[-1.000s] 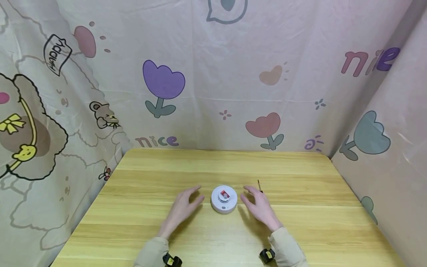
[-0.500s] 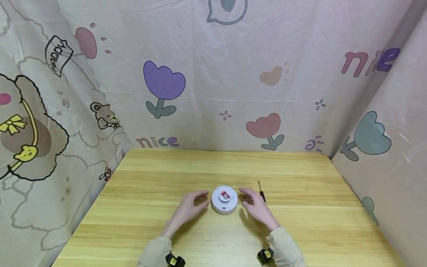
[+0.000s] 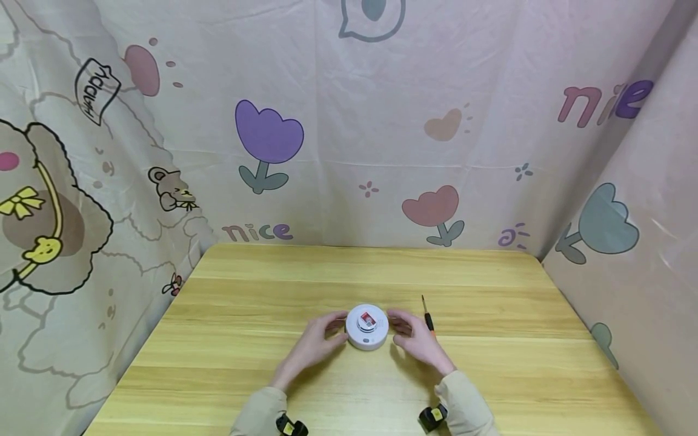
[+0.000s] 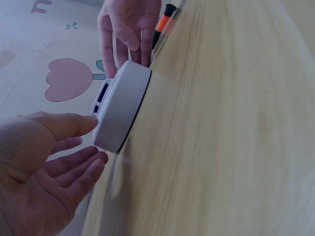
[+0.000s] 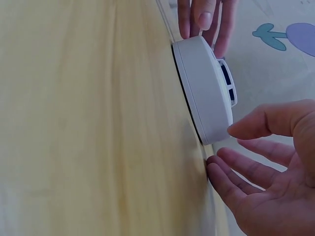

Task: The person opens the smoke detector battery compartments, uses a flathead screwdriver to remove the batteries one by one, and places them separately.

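Observation:
A round white smoke detector (image 3: 367,327) lies flat on the wooden table, a red label on its raised centre. My left hand (image 3: 318,343) is at its left side, thumb and fingers spread apart and loosely bent. In the left wrist view the left fingertips (image 4: 101,156) come right up to the rim; whether they touch it I cannot tell. On the opposite side, my right hand (image 3: 418,343) is held the same way, its thumb close to the casing in the right wrist view. Neither hand grips the detector (image 5: 204,91).
Just beyond the right hand lies a small screwdriver (image 3: 428,318) with a black and orange handle, its tip pointing to the back. Printed curtains (image 3: 349,121) hang behind and beside the table (image 3: 245,284). Each sleeve carries a black wrist camera (image 3: 433,418).
Both hands have moved inward to the detector's sides, the left one moving further. More of the screwdriver shows beside the right hand. The detector has stayed in place.

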Demonstrator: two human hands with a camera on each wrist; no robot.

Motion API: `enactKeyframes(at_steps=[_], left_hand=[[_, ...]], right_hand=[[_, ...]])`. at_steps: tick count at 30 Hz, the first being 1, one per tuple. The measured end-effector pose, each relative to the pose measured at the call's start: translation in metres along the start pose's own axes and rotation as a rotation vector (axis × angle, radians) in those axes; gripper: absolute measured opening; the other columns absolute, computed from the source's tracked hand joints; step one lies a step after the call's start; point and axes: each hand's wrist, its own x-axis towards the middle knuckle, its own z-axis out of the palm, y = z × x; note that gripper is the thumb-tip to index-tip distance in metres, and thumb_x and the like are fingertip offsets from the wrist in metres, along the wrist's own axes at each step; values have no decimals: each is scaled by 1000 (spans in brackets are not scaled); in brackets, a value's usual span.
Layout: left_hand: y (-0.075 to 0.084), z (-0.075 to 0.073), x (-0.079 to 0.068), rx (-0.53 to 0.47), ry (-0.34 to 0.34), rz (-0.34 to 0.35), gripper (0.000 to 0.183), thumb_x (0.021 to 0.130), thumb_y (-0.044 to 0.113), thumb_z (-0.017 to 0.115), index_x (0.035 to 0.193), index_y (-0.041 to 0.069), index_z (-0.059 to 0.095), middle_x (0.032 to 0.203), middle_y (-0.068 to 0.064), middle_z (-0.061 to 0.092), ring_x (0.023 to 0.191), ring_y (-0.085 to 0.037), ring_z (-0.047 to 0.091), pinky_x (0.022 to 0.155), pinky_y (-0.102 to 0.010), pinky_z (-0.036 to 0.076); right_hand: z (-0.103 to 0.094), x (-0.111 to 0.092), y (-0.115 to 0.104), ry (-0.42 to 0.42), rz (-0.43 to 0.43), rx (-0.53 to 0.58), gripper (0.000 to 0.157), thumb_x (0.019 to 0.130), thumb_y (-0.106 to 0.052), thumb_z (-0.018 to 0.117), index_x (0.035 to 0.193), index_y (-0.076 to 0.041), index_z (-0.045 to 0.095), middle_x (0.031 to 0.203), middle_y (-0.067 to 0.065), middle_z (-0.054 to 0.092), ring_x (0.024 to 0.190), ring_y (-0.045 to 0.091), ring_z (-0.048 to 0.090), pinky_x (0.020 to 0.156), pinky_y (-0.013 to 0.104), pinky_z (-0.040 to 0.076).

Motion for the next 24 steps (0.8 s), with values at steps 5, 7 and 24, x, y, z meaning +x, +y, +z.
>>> enactKeyframes(at_steps=[5, 7, 24], left_hand=[[0, 3, 1, -49, -24, 6, 55, 92, 1, 65, 142, -12, 45, 140, -31, 56, 127, -43, 59, 108, -46, 51], [0, 4, 1, -63, -29, 7, 57, 92, 0, 65, 143, -13, 43, 141, -33, 54, 129, -44, 58, 108, -46, 51], [-1, 8, 3, -157, -62, 2, 77, 85, 3, 76, 148, -13, 35, 149, -35, 44, 139, -47, 46, 113, -46, 46]], right_hand=[[2, 2, 2, -28, -10, 14, 62, 80, 12, 63, 139, 16, 45, 134, 34, 58, 124, 48, 58, 110, 50, 49], [2, 2, 3, -35, -8, 22, 63, 80, 11, 65, 140, 15, 46, 133, 33, 58, 123, 47, 58, 110, 50, 48], [5, 5, 6, -61, 10, 20, 76, 79, -2, 80, 144, 12, 42, 130, 28, 60, 122, 43, 60, 110, 45, 50]])
